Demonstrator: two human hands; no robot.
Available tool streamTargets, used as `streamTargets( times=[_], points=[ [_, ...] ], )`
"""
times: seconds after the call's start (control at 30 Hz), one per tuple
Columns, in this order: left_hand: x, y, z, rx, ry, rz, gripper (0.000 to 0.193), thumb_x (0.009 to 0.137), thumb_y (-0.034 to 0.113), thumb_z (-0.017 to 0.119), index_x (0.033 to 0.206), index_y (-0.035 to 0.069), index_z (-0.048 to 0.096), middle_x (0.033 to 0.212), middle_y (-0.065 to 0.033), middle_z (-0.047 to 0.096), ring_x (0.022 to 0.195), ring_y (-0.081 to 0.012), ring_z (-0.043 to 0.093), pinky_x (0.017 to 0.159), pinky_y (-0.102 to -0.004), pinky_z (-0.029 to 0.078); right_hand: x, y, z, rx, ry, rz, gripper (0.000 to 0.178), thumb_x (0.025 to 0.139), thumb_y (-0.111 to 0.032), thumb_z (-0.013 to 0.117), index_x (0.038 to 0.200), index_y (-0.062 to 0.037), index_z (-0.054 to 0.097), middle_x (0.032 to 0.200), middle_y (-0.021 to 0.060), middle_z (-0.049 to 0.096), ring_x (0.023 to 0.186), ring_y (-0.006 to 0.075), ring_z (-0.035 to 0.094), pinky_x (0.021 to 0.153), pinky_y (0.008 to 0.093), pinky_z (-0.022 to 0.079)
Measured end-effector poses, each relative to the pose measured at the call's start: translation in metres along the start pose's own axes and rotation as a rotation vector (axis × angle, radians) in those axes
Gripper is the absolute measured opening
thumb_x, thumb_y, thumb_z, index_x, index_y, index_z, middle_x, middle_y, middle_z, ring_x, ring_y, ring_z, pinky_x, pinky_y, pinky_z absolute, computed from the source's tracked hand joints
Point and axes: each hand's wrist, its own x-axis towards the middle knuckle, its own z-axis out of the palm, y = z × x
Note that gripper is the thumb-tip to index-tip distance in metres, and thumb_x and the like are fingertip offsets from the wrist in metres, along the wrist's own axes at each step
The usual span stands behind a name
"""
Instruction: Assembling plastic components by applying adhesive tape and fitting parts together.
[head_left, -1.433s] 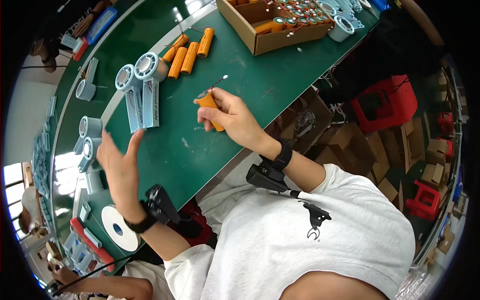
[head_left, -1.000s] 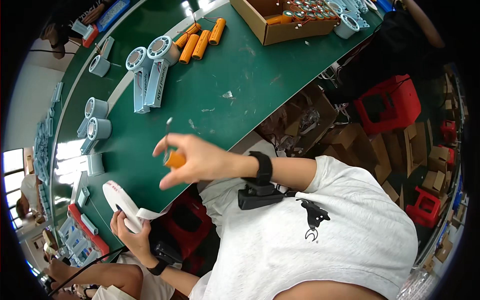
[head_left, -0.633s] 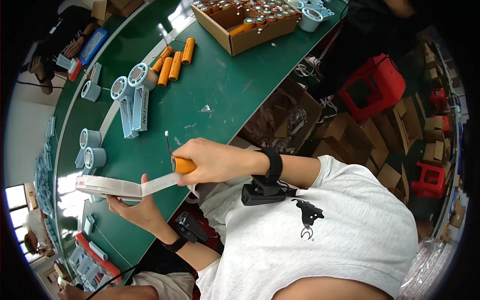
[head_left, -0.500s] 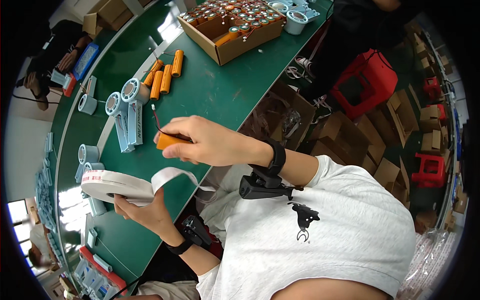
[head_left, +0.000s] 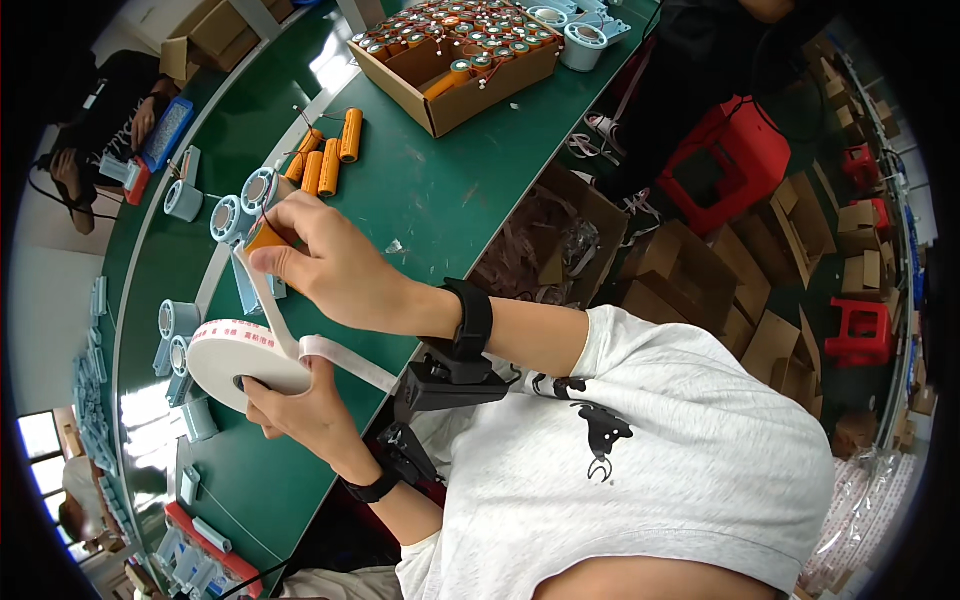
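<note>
My left hand [head_left: 312, 418] grips a wide roll of white tape [head_left: 240, 362] with red print on its rim, thumb at the core. In my right hand [head_left: 335, 262], an orange cylindrical battery [head_left: 260, 238] is pinched between thumb and fingers, partly hidden by them. A pale tape strip [head_left: 270, 305] stretches from the roll up to the battery. Another loose strip [head_left: 350, 362] curls off the roll past my left hand toward my body. Light blue fan parts [head_left: 228, 215] lie on the green table just beyond my right hand, partly covered by it.
Several orange batteries [head_left: 330, 168] lie beyond the fan parts. A cardboard box [head_left: 430, 108] full of wired batteries stands at the far side. More blue fan parts [head_left: 178, 318] sit at the left. Open cartons [head_left: 680, 265] and a red stool [head_left: 720, 160] stand right of the table edge [head_left: 505, 225].
My right hand has moved left and away from me with the battery, and a tape strip now spans from roll to battery. The roll has shifted slightly right and tilted.
</note>
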Motion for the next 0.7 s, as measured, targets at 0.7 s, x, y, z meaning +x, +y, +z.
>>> streamTargets(
  times=[0.7],
  points=[
    [-0.002,-0.006,0.011,0.415,-0.042,0.365,0.068,0.057,0.027,0.075,0.111,-0.003,0.047,0.107,-0.0128,0.053,0.110,-0.0291,0.037,0.090,-0.0443,0.023,0.016,0.053,0.022,0.329,0.170,0.483,0.016,0.079,-0.006,0.060,0.083,0.0048,0.048,0.078,0.0153,0.059,0.063,0.0167,0.061,0.058,0.0283,0.050]
  ],
)
